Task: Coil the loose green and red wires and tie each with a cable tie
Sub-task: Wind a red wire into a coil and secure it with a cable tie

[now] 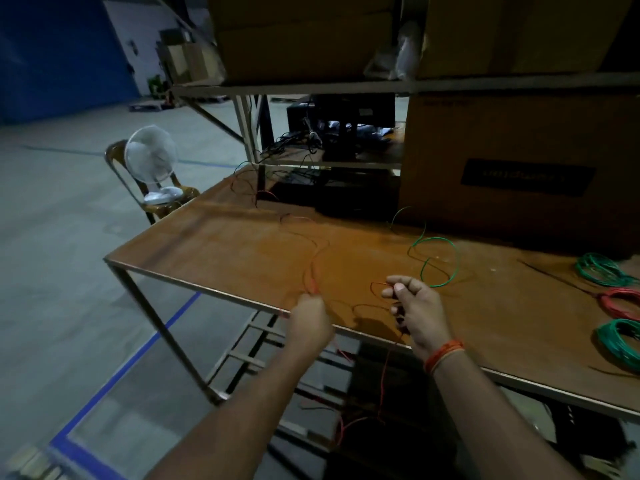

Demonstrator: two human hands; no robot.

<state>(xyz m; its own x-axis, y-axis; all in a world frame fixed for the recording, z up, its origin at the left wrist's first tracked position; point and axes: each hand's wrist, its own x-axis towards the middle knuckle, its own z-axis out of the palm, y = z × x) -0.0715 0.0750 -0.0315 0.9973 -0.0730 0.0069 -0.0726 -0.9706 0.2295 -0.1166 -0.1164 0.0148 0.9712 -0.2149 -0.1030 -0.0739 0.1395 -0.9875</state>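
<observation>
A loose red wire (313,268) runs across the brown table (214,244) from the far side to its front edge. My left hand (309,318) pinches this wire at the table's front edge. My right hand (414,311) holds a small loop of the same red wire between thumb and fingers; more of it hangs down below the edge. A loose green wire (434,263) lies in open curls just beyond my right hand. At the right edge lie finished coils: two green coils (604,270) (621,342) and a red coil (621,301).
A large cardboard box (519,161) stands at the back right of the table, dark equipment (346,192) beside it. Metal shelving with boxes rises behind. A white fan (152,161) sits on a chair at the left. Red wire trails under the table.
</observation>
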